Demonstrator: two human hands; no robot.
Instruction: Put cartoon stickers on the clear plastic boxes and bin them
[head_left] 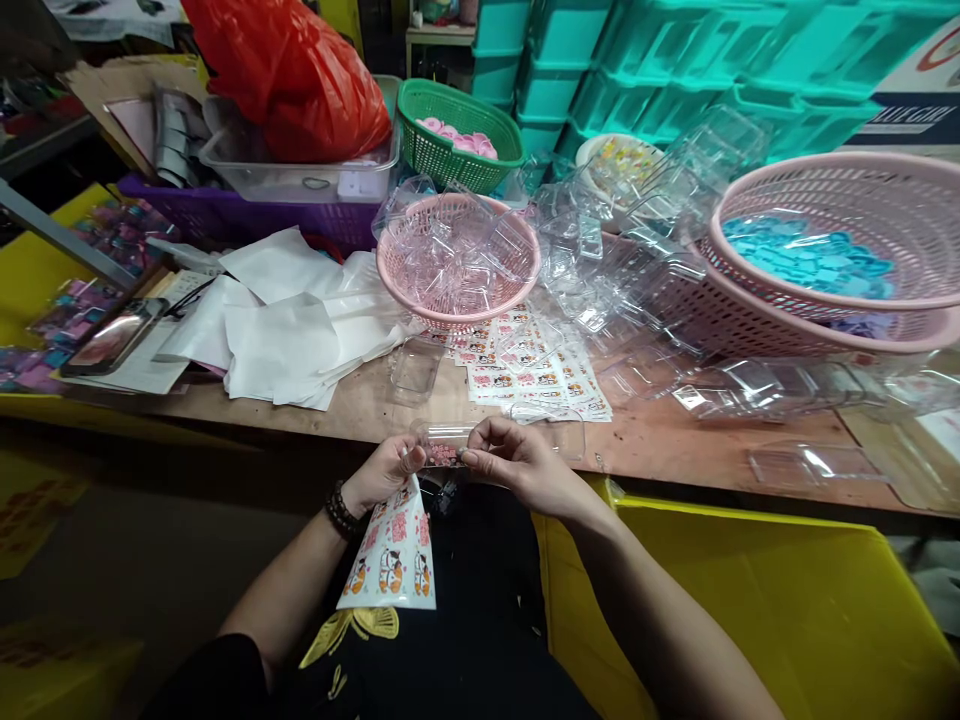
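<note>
My left hand [386,470] and my right hand [510,458] meet just in front of the wooden table's near edge [660,440]. Both pinch a small clear plastic case [444,447] with a pink sticker inside it. A sheet of cat stickers [391,555] hangs down from under my left hand. A beaded bracelet sits on my left wrist. Fingers of both hands are closed on the case.
Sticker sheets [536,375] lie on the table behind my hands. A small pink basket [457,262] holds clear cases; more are strewn to the right. A big pink basket [832,260] holds blue pieces. White papers [281,330], a phone [112,338], a yellow bin [772,600] flank me.
</note>
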